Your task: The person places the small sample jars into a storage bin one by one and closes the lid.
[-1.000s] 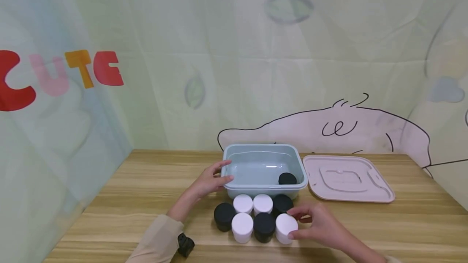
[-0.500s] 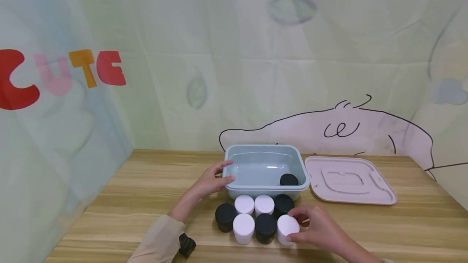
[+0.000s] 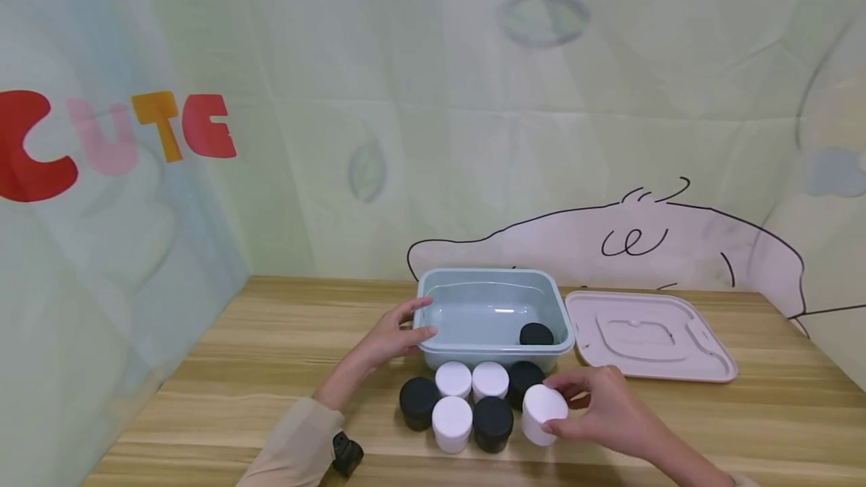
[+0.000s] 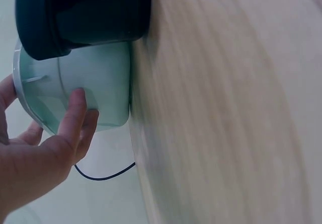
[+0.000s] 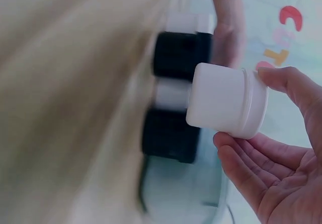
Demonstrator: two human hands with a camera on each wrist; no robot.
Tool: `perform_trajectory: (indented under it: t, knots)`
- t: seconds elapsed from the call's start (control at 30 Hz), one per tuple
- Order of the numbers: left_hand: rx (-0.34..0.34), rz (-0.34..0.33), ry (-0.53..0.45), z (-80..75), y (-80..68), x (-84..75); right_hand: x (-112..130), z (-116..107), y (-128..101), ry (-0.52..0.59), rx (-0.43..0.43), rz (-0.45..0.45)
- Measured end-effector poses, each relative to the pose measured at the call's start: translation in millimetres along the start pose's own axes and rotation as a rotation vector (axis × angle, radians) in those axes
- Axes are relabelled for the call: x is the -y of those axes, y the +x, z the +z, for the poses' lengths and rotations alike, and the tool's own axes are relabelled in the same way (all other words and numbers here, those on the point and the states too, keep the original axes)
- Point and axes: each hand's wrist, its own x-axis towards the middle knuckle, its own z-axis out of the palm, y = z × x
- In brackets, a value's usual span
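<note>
In the head view my right hand (image 3: 598, 412) pinches a white screw-lid jar (image 3: 544, 413) by its lid, thumb on one side and fingers on the other. The jar tilts slightly and looks lifted off the table; the right wrist view shows the same white jar (image 5: 226, 100) between the fingertips. My left hand (image 3: 392, 333) holds the left rim of a light blue plastic bin (image 3: 494, 349), which has one black jar (image 3: 537, 334) inside. Beside the held jar stand several others in two rows, among them a black jar (image 3: 493, 422) and a white jar (image 3: 452, 421).
A pinkish lid (image 3: 656, 359) lies flat to the right of the bin on the wooden table (image 3: 284, 322). Behind the table hangs a printed cloth (image 3: 440, 134). A small black device (image 3: 346, 455) sits at the left wrist.
The white jar in my right hand has risen and shifted slightly right, away from the row. My left hand stays at the bin's rim.
</note>
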Motion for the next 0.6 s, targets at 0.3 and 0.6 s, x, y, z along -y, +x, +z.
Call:
perform_trajectory:
  t: [0.3,0.6]
  knots:
    - [0.000,0.007,-0.012,0.5,1.0,1.6,19,-25,13,-0.009,-0.067,0.025]
    - [-0.009,0.016,-0.013,0.8,0.7,1.8,25,-37,37,-0.051,-0.133,0.042]
